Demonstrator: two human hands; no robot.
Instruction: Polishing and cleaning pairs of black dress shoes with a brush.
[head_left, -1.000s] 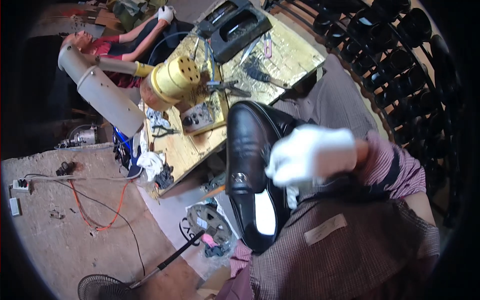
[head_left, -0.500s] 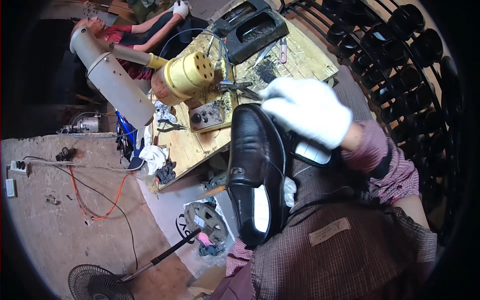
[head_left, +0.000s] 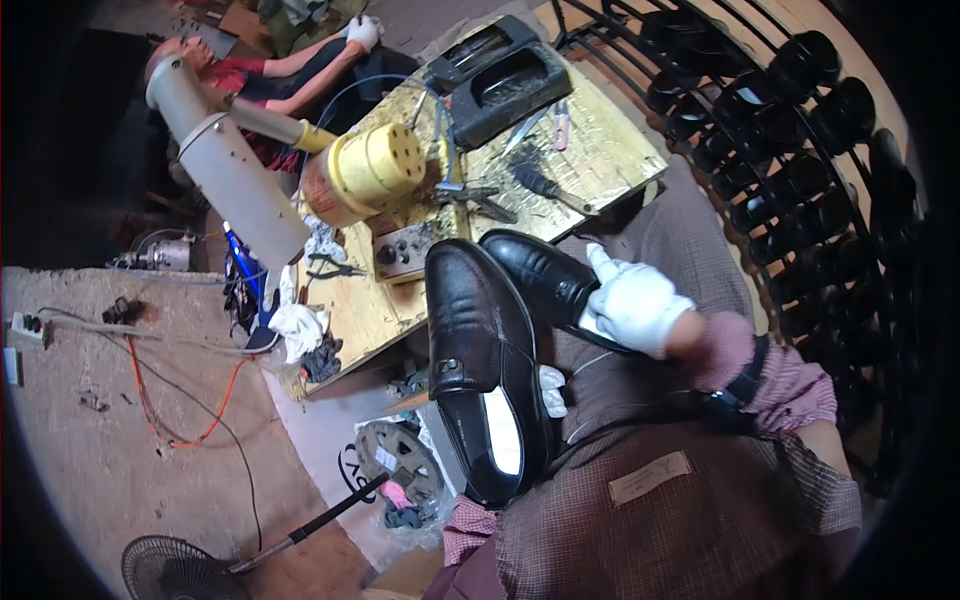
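Note:
A black leather loafer (head_left: 465, 315) with a small strap ornament stands tilted on its heel over my lap, toe pointing away. My left hand (head_left: 552, 391) supports it from beneath; only a bit of white glove shows at its right edge, the rest being hidden. Just right of it, a second black loafer (head_left: 545, 280) rests on my lap. At that shoe's opening, my right hand (head_left: 640, 305), in a white glove, grips the side, one finger sticking up. A dark-bristled brush (head_left: 540, 182) lies on the wooden bench (head_left: 620, 150) ahead.
Black moulded trays (head_left: 510, 90), pliers (head_left: 335, 267) and a small box with knobs (head_left: 405, 250) sit on the bench. A yellow-ended lamp-like fixture (head_left: 375, 172) overhangs it. Racks of black shoes (head_left: 790, 190) stand right. Another person sits far left; a fan (head_left: 180, 570) stands lower left.
My right hand has come back from the bench's near edge to the second loafer. The brush handle and that loafer's toe are now uncovered. The first loafer has shifted slightly left.

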